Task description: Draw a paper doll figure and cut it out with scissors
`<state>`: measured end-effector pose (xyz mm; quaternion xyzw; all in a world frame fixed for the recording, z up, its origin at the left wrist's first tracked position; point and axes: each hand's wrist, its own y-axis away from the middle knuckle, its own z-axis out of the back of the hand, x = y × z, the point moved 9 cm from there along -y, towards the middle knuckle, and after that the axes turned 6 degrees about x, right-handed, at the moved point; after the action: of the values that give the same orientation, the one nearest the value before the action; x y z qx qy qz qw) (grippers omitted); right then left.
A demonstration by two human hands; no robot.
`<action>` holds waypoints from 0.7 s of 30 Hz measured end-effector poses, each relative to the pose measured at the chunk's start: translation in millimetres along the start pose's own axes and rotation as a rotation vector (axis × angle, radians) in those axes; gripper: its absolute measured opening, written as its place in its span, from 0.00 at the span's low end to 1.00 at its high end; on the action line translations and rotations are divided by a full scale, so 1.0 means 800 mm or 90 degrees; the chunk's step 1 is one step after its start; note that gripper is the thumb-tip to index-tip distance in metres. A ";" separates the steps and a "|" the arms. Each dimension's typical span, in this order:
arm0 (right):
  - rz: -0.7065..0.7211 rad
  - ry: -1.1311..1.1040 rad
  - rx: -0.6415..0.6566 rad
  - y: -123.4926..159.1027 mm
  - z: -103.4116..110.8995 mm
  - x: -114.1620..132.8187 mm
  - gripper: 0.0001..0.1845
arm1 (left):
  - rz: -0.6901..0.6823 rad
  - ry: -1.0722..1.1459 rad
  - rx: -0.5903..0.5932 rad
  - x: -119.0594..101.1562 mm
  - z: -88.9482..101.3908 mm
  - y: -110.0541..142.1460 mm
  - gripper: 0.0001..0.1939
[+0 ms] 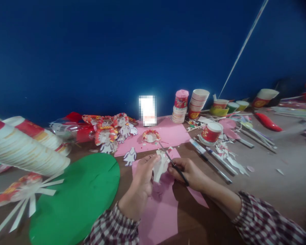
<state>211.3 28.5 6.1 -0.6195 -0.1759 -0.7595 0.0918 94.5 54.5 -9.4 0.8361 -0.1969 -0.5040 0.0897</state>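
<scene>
In my left hand (pixel 142 175) is a piece of white paper (pixel 160 167), pinched between thumb and fingers. My right hand (pixel 192 175) grips a pair of scissors (pixel 180 172) with dark handles, its blades pointing up and left along the paper's edge. Under both hands lies pink paper (pixel 159 219). A white paper figure cutout (pixel 130 156) with a dark outline rests just left of my left hand. Beyond the scissors, a round piece with a red and yellow rim (pixel 151 136) sits on another pink sheet (pixel 173 136).
A large green disc (pixel 76 200) and long stacks of paper cups (pixel 28 149) occupy the left. Decorated paper figures (pixel 121 122) stand at the back. Pens (pixel 219 166), a red paper cup (pixel 211 133), upright cup stacks (pixel 199 102) and paper scraps (pixel 223 149) lie to the right.
</scene>
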 end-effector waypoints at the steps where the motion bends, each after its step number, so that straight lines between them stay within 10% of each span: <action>1: -0.004 0.001 -0.001 0.000 0.000 0.000 0.17 | 0.006 -0.007 -0.004 -0.001 0.002 -0.001 0.09; 14: -0.011 -0.032 -0.008 -0.003 0.004 -0.008 0.14 | 0.007 -0.077 0.015 -0.017 0.006 -0.006 0.09; 21: 0.039 -0.226 -0.101 -0.004 0.023 0.000 0.20 | 0.079 -0.123 0.154 0.006 -0.018 -0.003 0.09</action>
<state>227.0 38.8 8.6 -0.7540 -0.1099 -0.6468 0.0330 109.9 54.0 -6.9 0.7747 -0.3154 -0.5481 -0.0001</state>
